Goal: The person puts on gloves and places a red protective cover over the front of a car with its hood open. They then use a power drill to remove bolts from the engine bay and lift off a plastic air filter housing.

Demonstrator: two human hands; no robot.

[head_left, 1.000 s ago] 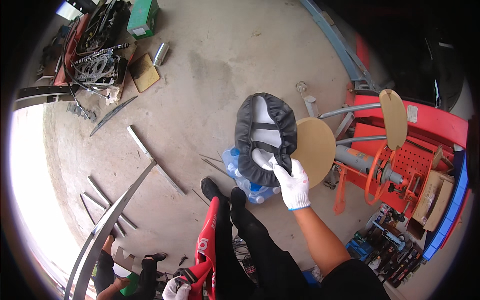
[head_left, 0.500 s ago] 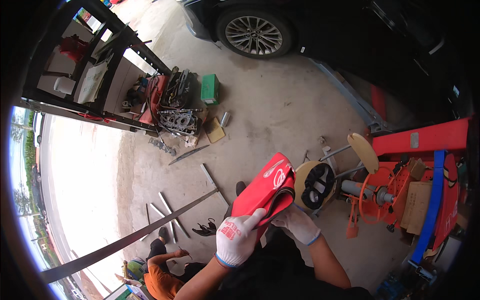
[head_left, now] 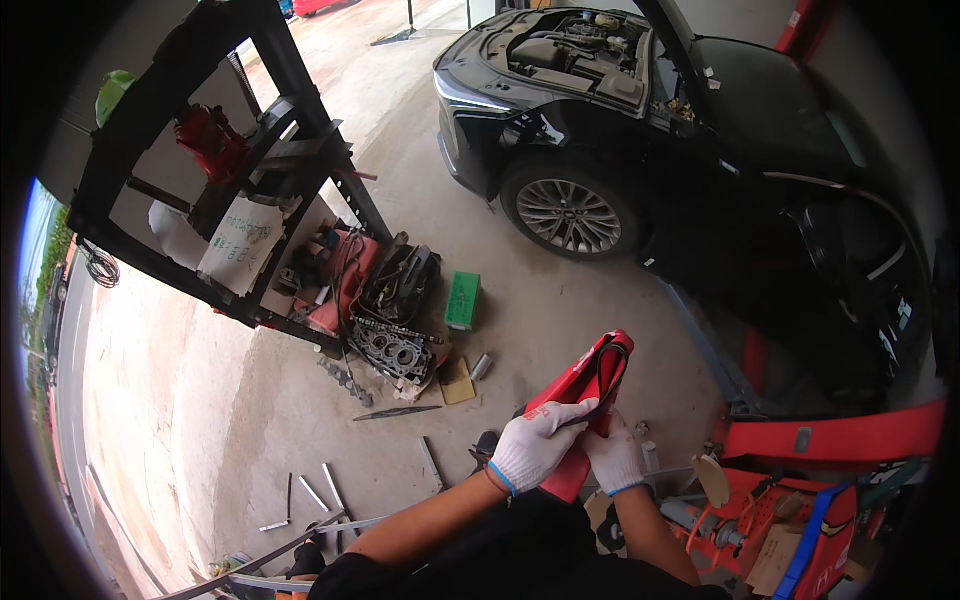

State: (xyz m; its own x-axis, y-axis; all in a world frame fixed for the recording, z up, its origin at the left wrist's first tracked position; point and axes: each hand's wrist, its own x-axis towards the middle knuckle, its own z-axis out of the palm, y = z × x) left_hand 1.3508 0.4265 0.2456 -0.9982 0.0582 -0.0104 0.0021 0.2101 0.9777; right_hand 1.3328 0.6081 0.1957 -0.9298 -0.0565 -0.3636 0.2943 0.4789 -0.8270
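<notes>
The cloth [head_left: 572,385] is in both hands, just below and right of the frame's centre, raised over the floor [head_left: 530,320]. The left hand [head_left: 535,447] grips its near side, thumb laid along the fold; the right hand [head_left: 612,456] pinches the other side, some fingertips hidden. To handle it well, both grips should probably stay near the dark edge, drawing the layers apart evenly rather than tugging one side; a loose hold could let the folds slip or the edge twist.

The cloth is red, smooth and limp-looking, doubled into a long narrow shape with a dark edge curling round its upper end. Both gloves are white knit with blue cuffs and red print. The floor is dull grey and stained. At upper right, the car [head_left: 690,190] is glossy black, its wheel [head_left: 572,215] silver with thin spokes. Left of centre sit a green oblong box [head_left: 462,302], a shiny metal can [head_left: 481,367] and a grey, round-holed engine part [head_left: 397,350].
</notes>
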